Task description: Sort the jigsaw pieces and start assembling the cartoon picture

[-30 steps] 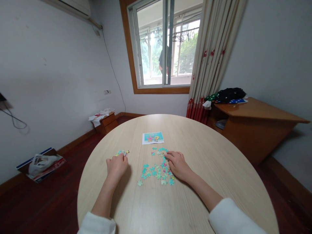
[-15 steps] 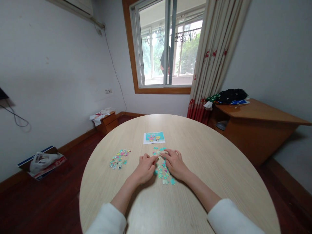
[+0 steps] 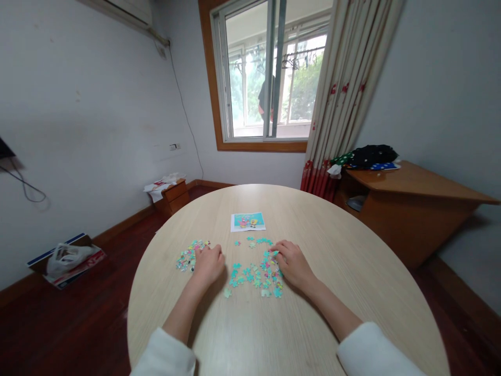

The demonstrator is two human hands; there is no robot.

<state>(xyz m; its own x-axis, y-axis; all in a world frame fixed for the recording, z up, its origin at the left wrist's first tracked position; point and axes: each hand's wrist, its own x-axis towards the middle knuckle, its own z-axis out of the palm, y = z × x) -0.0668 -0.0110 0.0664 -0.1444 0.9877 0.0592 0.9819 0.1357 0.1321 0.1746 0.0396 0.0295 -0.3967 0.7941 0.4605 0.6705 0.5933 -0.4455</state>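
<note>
"Turquoise puzzle pieces are spread on the counter, nearer than the printed picture; what has been changed?"

"The left hand has been moved from them to the multicoloured pile at left; the right hand is kept by their right edge"

"Is anything held?"

"In neither grip can that be told, fingertips being hidden; sorting seems to be under way, the pile not yet exhausted"

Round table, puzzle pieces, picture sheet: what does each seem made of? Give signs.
Round table: wood or wood-look laminate, soft sheen, by its pale grain. Puzzle pieces: probably card, thin and flat, finish unclear. Picture sheet: likely paper, thin; no glare, perhaps matt.
</note>
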